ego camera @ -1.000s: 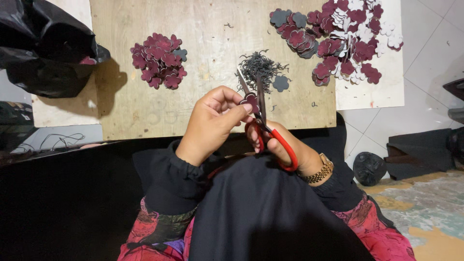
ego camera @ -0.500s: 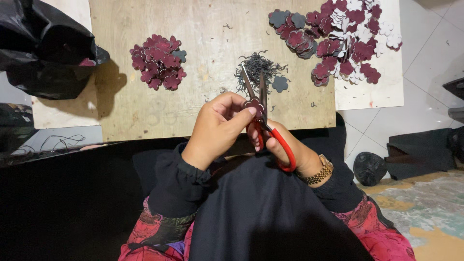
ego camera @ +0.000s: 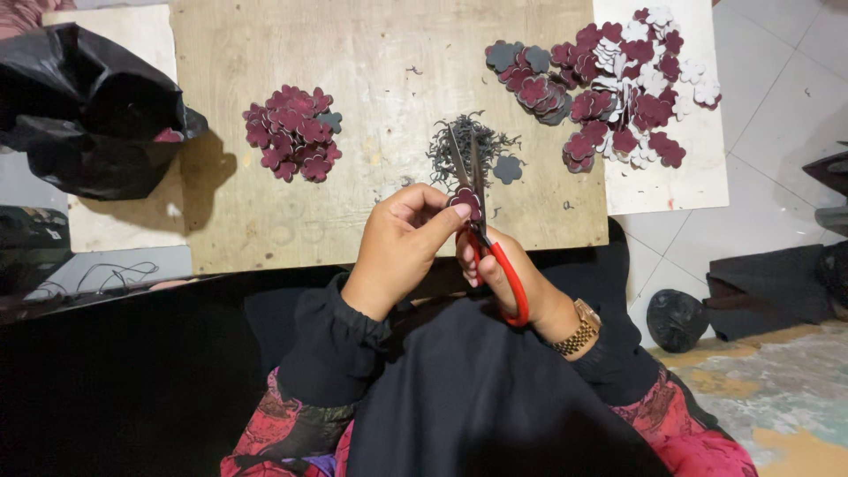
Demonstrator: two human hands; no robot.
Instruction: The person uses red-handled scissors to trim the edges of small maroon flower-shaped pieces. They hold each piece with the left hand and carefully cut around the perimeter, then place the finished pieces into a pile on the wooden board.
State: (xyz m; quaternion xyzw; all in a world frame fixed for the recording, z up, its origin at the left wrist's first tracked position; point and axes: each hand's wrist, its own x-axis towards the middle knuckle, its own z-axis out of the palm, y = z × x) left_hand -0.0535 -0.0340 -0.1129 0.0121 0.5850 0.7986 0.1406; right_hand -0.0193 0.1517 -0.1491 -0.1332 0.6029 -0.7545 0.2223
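My right hand (ego camera: 503, 274) grips red-handled scissors (ego camera: 481, 225) whose blades point away from me over a wooden board (ego camera: 371, 62). My left hand (ego camera: 402, 243) pinches a small dark-red flower-shaped piece (ego camera: 465, 200) against the blades. Just beyond the blade tips lies a heap of thin dark trimmings (ego camera: 468, 146) with one grey flower shape (ego camera: 507, 169) beside it. A neat pile of dark-red flower pieces (ego camera: 291, 132) sits on the board to the left.
A large scatter of dark-red, grey and white flower shapes (ego camera: 618, 84) spreads over the board's right end and a white sheet (ego camera: 680, 181). A black plastic bag (ego camera: 84, 110) lies at the left. Dark objects (ego camera: 676, 318) rest on the tiled floor at right.
Both hands have shifted slightly with the scissors; the blades have closed a little and the flower piece has turned between the left fingers.
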